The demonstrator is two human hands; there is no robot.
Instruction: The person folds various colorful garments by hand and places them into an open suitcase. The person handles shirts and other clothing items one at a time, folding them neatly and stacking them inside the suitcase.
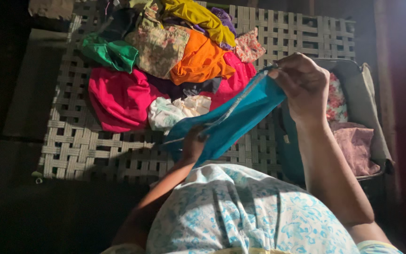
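Observation:
I hold a teal blue cloth [240, 120] stretched between both hands above a woven strap cot [85, 150]. My right hand [301, 84] pinches its upper corner, raised high at the right. My left hand [193, 143] grips the lower end, partly hidden behind the fabric. A pale trim runs along the cloth's top edge. My light blue floral garment fills the bottom of the view.
A heap of clothes lies on the cot: pink [118, 96], orange [200, 59], green [111, 51], yellow [198, 16], a floral piece [158, 47] and a white one [172, 110]. An open grey suitcase [360, 94] with folded fabric stands at the right. Dark floor surrounds the cot.

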